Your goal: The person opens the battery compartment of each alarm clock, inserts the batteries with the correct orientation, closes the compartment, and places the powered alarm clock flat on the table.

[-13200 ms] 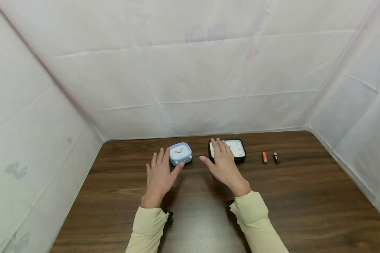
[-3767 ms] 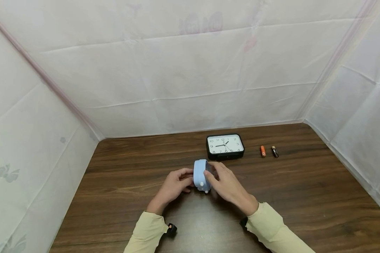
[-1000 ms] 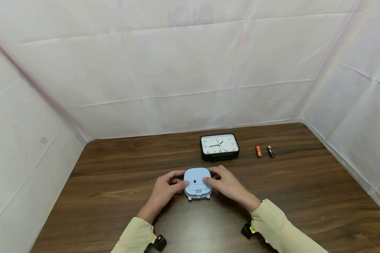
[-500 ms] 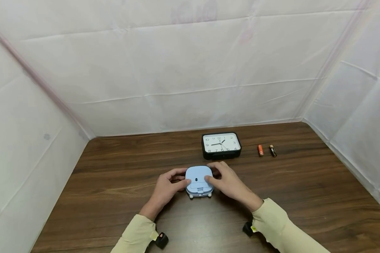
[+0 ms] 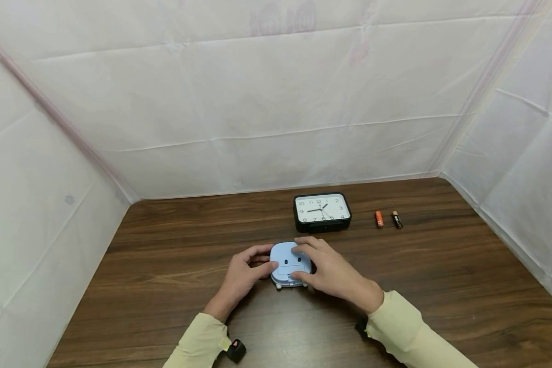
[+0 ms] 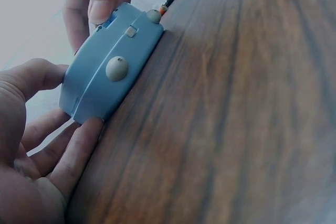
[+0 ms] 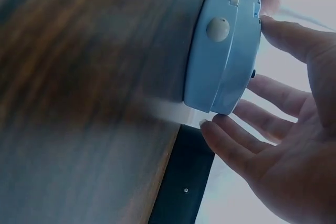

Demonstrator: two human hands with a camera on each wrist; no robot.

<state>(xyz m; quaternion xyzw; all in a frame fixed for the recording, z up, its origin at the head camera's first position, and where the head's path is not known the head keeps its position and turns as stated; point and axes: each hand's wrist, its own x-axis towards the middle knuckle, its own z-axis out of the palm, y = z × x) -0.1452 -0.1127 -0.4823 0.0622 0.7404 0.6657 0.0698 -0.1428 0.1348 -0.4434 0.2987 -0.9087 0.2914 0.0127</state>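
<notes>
A light blue alarm clock lies face down on the wooden table, its back with two black knobs upward and its dial hidden. My left hand grips its left side, the thumb on the back and the other fingers along the side, as the left wrist view shows. Over its right part lies my right hand, thumb tip at the latch of the battery cover and fingers spread across the back and right side. Rounded white feet stick out from the clock's near side.
Behind the hands a black alarm clock with a white dial lies face up on the table. To its right are an orange battery and a black-and-gold battery. White cloth walls close off the back and sides.
The blue clock has gone from beside the black one to between my hands, turned onto its face. Just now my right thumb has shifted from the right edge to the latch, uncovering the second knob.
</notes>
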